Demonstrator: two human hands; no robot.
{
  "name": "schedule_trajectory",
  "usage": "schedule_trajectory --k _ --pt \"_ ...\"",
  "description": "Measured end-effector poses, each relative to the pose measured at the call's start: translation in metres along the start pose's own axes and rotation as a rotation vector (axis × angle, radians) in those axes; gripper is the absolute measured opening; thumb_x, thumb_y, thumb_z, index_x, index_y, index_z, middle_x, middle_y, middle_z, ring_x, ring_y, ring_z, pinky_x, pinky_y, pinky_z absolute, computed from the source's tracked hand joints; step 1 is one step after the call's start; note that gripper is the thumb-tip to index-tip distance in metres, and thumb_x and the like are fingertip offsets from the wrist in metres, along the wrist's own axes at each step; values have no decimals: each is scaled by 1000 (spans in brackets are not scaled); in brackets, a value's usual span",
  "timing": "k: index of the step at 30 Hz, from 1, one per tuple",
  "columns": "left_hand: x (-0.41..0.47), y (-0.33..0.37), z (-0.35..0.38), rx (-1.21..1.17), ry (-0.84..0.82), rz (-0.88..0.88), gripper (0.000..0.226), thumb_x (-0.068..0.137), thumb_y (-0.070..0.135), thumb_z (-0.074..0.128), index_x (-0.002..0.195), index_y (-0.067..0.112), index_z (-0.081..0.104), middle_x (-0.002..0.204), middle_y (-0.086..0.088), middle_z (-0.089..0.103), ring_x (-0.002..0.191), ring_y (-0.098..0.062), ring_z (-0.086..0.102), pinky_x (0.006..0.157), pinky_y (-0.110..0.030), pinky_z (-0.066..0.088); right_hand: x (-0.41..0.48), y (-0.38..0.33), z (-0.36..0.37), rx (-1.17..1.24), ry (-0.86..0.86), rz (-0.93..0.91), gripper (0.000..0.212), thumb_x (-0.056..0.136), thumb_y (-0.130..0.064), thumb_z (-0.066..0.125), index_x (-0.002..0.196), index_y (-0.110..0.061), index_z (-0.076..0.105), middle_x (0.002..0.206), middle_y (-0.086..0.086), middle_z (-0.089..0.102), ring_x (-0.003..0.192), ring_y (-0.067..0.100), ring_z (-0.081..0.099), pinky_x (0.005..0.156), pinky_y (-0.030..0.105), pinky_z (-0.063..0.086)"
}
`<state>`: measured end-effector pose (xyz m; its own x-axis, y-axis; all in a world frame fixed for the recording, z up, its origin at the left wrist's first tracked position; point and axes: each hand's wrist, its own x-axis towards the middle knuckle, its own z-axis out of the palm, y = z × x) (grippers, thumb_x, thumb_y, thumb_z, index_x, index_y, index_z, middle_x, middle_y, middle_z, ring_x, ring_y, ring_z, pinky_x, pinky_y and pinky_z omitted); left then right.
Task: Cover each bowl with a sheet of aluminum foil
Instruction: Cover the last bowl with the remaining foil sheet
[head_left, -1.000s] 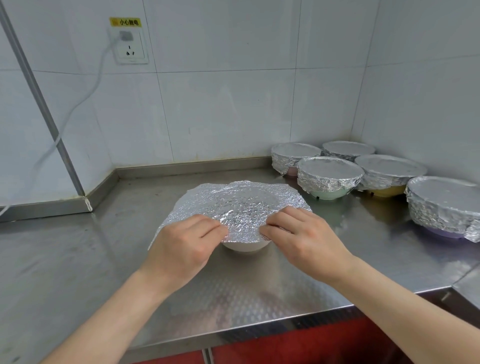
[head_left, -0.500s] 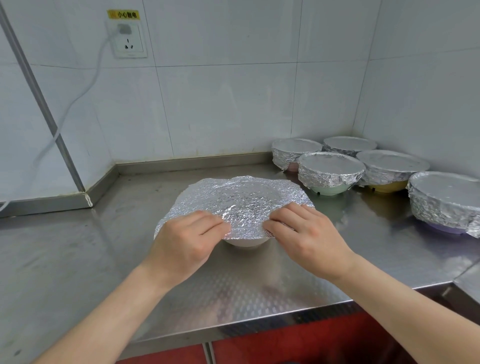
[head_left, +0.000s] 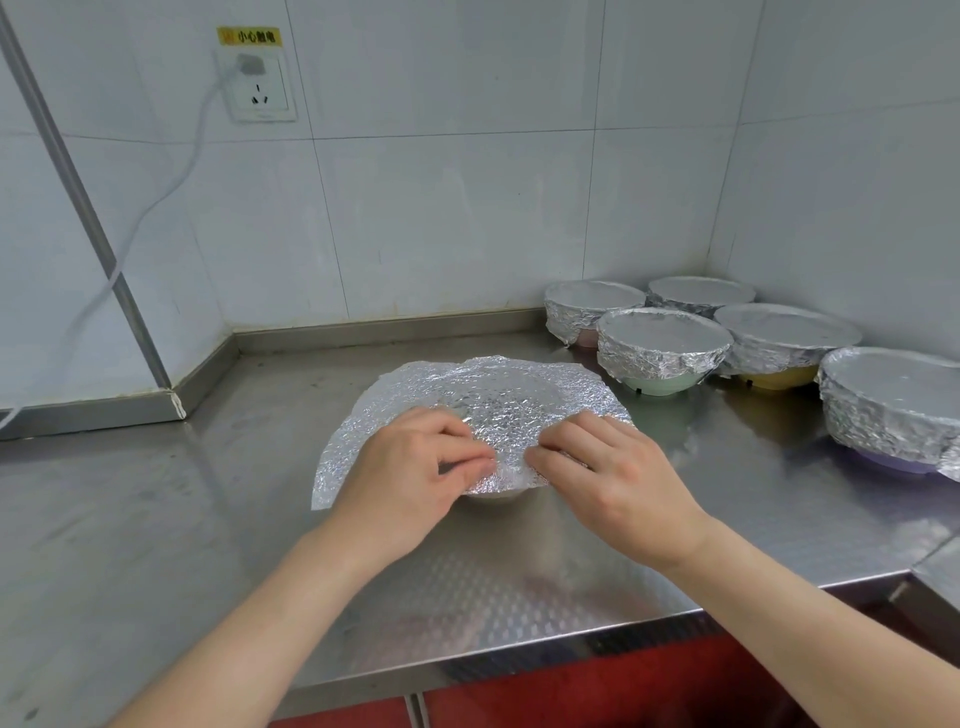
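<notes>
A crinkled sheet of aluminum foil (head_left: 483, 400) lies over a pale bowl (head_left: 493, 500) in the middle of the steel counter; only the bowl's lower front shows under the foil. My left hand (head_left: 410, 478) and my right hand (head_left: 608, 473) sit side by side at the near rim, fingers curled over the foil's front edge and folding it down against the bowl. The foil's left and far edges still stick out flat past the rim.
Several foil-covered bowls stand at the back right corner, among them a green one (head_left: 660, 348), a yellow one (head_left: 784, 340) and a purple one (head_left: 893, 400). The counter's (head_left: 208, 519) front edge is close below my wrists. A wall socket (head_left: 260, 88) with a white cable is upper left.
Both hands have stayed at the near rim and drawn closer together, pressing the foil's front edge further down. The bowl has not moved.
</notes>
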<state>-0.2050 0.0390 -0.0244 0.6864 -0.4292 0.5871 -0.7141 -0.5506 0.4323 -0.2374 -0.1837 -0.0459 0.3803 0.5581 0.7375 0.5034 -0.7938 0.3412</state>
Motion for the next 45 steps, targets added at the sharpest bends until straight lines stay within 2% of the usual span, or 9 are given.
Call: schedule_trajectory --k 4,6,9,14,19,23,29,35,45 --pt "-2 -1 5 19 47 41 10 77 23 78 84 29 78 82 17 64 82 -5 52 75 -11 38 -1 -1 0 31 2 29 17 86 -3 56 93 -10 69 92 4 64 78 25 58 62 35 50" --pt "-2 -1 6 1 63 30 11 76 20 79 83 28 78 82 15 63 82 -5 52 74 -11 38 -1 -3 -3 85 -24 51 14 89 -20 62 96 -11 70 95 4 63 80 24 58 64 34 50" --pt "0 -1 6 -18 61 11 11 74 20 79 81 28 78 78 20 62 81 -5 52 72 -10 38 4 -8 -8 206 -42 137 35 94 -43 57 97 -11 71 95 4 63 81 24 58 69 35 50" --pt "4 1 7 -23 50 -14 13 73 15 82 80 26 78 79 22 62 82 -6 53 72 -11 39 21 -5 -3 289 -65 289 31 93 -35 50 86 -16 74 85 -3 63 76 21 54 65 35 50" --pt "7 2 3 -16 -22 -34 11 77 16 79 84 25 78 82 20 65 85 -5 55 75 -19 43 23 -3 -3 318 -142 289 17 85 -30 62 81 -19 75 81 -6 64 75 20 57 64 27 48" --pt "10 3 4 38 -38 -24 11 80 17 76 88 24 78 80 22 59 83 -4 52 75 -19 41 26 -1 -1 275 -181 255 12 82 -27 64 81 -18 71 81 -3 62 77 23 56 64 30 49" --pt "11 1 8 303 -43 211 9 77 20 65 80 18 72 76 6 63 71 -20 57 64 -27 48 28 -1 8 160 -168 183 13 77 -10 77 77 -14 64 76 1 59 71 25 54 60 33 48" --pt "6 5 7 310 -68 274 9 74 7 67 79 14 67 75 3 63 71 -22 57 64 -30 47 31 -6 -2 136 -218 141 17 70 -9 79 74 -15 63 71 0 58 68 23 54 60 28 40" --pt "-9 22 -11 32 -124 74 15 76 21 79 91 22 77 86 18 61 86 0 54 79 -8 39 26 -26 -31 184 -271 239 19 66 -16 85 73 -19 67 69 -3 60 68 22 57 61 26 42"
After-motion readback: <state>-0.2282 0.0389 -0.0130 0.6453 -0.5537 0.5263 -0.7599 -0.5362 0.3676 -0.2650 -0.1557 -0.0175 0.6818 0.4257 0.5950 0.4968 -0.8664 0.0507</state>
